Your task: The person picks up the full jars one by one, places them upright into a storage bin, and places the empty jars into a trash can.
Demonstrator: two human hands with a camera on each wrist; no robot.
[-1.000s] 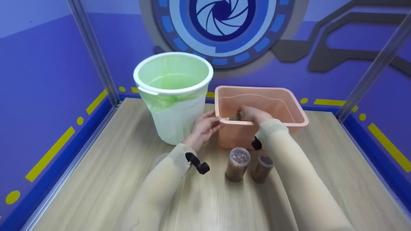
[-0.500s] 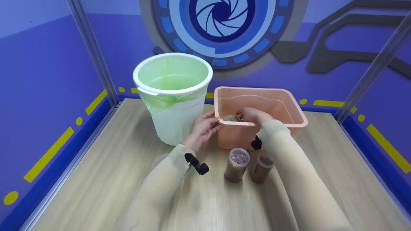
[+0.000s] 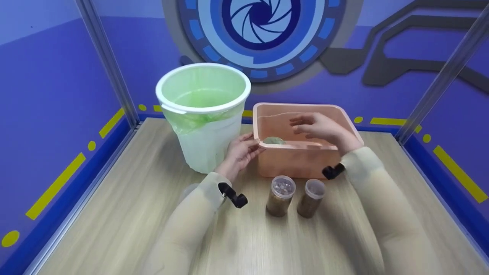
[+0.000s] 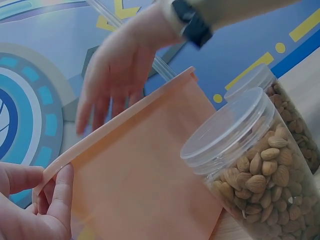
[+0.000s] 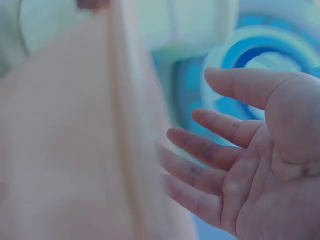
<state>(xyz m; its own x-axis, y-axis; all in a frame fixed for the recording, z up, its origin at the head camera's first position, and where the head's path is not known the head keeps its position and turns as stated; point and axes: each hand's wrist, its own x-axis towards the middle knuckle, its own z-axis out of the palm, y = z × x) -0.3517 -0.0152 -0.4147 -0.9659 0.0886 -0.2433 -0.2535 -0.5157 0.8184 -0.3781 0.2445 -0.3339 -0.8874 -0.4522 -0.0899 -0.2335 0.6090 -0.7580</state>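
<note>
My left hand [image 3: 240, 152] pinches the near left corner of the pink bin's rim [image 3: 298, 146] between thumb and fingers, as the left wrist view also shows. Over the bin's opening is my right hand [image 3: 319, 128], its fingers spread and nothing in them. In the right wrist view that hand [image 5: 240, 160] shows an open palm beside the blurred bin wall. A rounded greenish-grey thing [image 3: 274, 141] shows inside the bin at the left, its lower part hidden by the front rim.
Two clear lidded jars, a jar of almonds [image 3: 280, 202] and a second nut jar [image 3: 311, 202], stand in front of the bin. A tall white bucket [image 3: 202, 141] with a green liner stands left. A clear lid [image 3: 190, 189] peeks from behind my left forearm.
My right hand has risen out of the bin and shifted right, its fingers opening. The greenish-grey thing now lies in the bin without a hand on it. My left hand stays at the rim.
</note>
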